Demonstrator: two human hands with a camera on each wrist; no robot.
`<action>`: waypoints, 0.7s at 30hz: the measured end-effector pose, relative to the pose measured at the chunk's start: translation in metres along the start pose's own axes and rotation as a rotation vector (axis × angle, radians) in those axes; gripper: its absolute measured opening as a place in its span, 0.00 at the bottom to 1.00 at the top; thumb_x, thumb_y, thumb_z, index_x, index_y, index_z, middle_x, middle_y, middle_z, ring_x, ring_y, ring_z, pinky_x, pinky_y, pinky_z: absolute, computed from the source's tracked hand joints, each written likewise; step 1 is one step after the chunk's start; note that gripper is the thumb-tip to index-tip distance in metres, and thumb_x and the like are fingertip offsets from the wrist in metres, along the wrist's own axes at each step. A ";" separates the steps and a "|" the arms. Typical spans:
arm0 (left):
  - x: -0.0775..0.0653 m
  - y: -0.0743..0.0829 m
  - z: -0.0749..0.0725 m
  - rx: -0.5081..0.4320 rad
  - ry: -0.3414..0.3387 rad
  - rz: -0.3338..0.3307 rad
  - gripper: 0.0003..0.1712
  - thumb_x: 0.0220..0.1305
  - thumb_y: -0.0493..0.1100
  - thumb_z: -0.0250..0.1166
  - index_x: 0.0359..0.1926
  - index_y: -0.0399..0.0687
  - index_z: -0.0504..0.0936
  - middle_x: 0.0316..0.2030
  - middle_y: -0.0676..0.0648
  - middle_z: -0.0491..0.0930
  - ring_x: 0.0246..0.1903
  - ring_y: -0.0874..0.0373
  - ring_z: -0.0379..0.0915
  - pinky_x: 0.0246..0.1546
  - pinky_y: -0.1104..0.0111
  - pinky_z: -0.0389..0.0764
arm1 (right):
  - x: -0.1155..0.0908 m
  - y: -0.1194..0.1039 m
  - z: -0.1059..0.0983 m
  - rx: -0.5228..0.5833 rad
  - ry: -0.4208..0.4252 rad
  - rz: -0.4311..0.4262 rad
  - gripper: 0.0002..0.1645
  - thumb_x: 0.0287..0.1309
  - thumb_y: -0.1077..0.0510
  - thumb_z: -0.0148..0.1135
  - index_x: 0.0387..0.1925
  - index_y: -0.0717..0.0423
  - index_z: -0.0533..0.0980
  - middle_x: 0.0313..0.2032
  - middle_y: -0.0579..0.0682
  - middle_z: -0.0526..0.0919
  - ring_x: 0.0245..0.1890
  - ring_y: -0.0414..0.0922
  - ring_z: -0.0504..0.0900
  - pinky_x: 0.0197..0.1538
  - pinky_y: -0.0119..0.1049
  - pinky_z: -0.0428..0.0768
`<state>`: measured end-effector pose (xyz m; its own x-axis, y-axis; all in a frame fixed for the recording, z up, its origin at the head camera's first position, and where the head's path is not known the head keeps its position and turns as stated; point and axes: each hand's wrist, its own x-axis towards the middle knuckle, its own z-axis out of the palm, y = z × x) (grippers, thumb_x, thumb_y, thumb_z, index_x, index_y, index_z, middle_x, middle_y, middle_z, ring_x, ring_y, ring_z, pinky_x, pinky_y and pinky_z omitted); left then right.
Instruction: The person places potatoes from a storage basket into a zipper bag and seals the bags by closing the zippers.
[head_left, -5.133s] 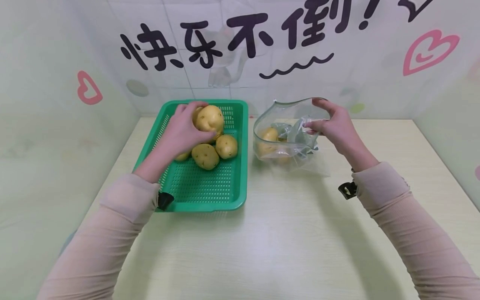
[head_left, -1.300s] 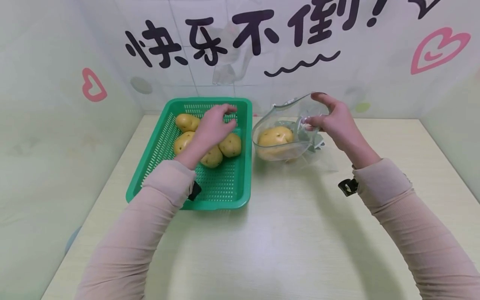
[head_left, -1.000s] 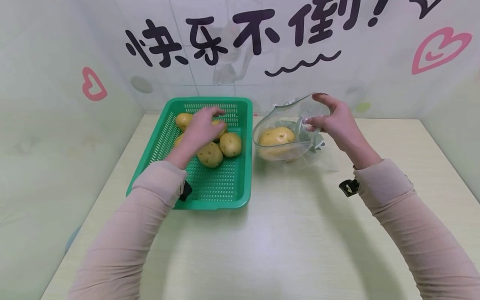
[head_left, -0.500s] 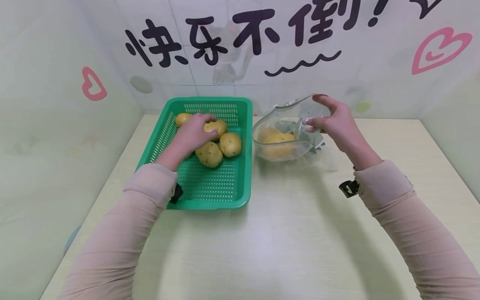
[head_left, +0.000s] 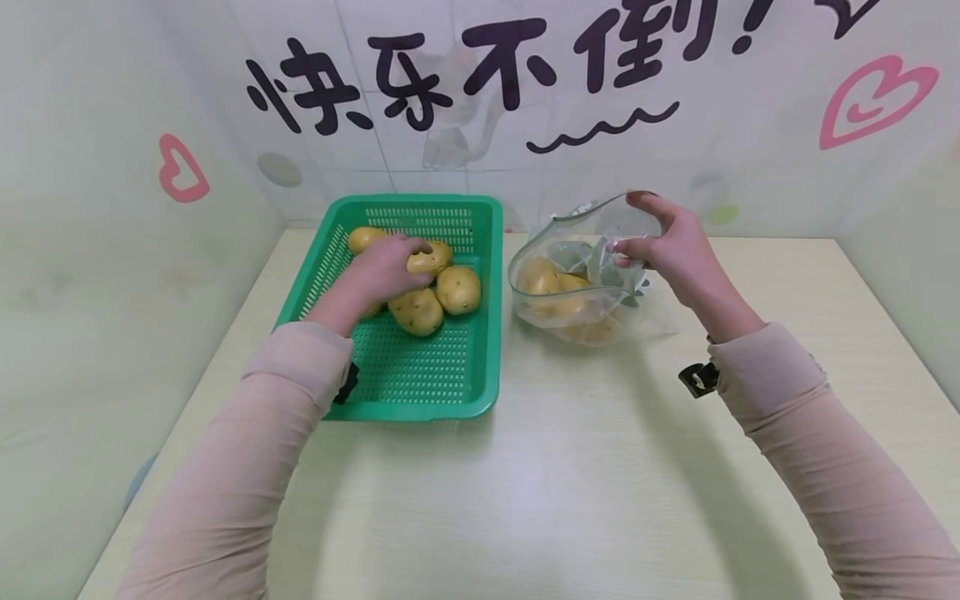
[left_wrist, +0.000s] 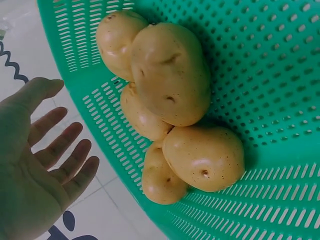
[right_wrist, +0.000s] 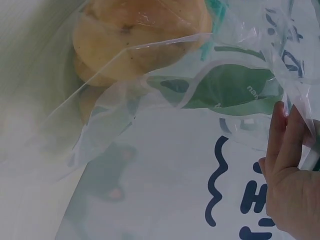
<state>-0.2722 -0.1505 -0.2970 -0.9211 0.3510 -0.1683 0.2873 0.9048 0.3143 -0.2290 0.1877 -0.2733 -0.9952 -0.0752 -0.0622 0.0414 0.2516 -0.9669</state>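
Observation:
My left hand (head_left: pixel 384 268) hovers over the green basket (head_left: pixel 491 350), its fingers loosely bent close above several yellow potatoes (head_left: pixel 459 290). In the left wrist view that hand (left_wrist: pixel 45 165) has nothing in its palm, and the potatoes (left_wrist: pixel 172 80) lie bunched against the basket's slotted side. My right hand (head_left: pixel 678 246) pinches the rim of a clear zip-top bag (head_left: pixel 648 321), keeping its mouth spread. Potatoes (head_left: pixel 540 277) sit in the bag's bottom. From the right wrist view, green printing (right_wrist: pixel 230 90) shows on the bag's plastic beside the potatoes (right_wrist: pixel 145 35).
Basket and bag stand side by side on a pale wooden table (head_left: pixel 525 483). Behind them rises a white wall covering (head_left: pixel 525 179) with black lettering and pink hearts. Side panels of the covering flank the table left and right.
A potato that my left hand held over the basket has gone into the bag, and the bag's potatoes have settled lower. My left hand has moved back left, down toward the basket's potatoes.

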 end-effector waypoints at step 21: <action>0.010 -0.008 0.016 -0.006 -0.111 0.048 0.35 0.62 0.45 0.62 0.67 0.38 0.64 0.67 0.33 0.61 0.64 0.37 0.62 0.64 0.48 0.67 | 0.002 0.003 -0.003 -0.010 0.012 0.006 0.42 0.59 0.70 0.56 0.73 0.57 0.53 0.75 0.54 0.49 0.24 0.27 0.81 0.36 0.20 0.81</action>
<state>-0.2794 -0.1503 -0.3165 -0.8718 0.4183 -0.2551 0.3282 0.8852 0.3299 -0.2309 0.1915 -0.2753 -0.9960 -0.0618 -0.0647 0.0465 0.2615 -0.9641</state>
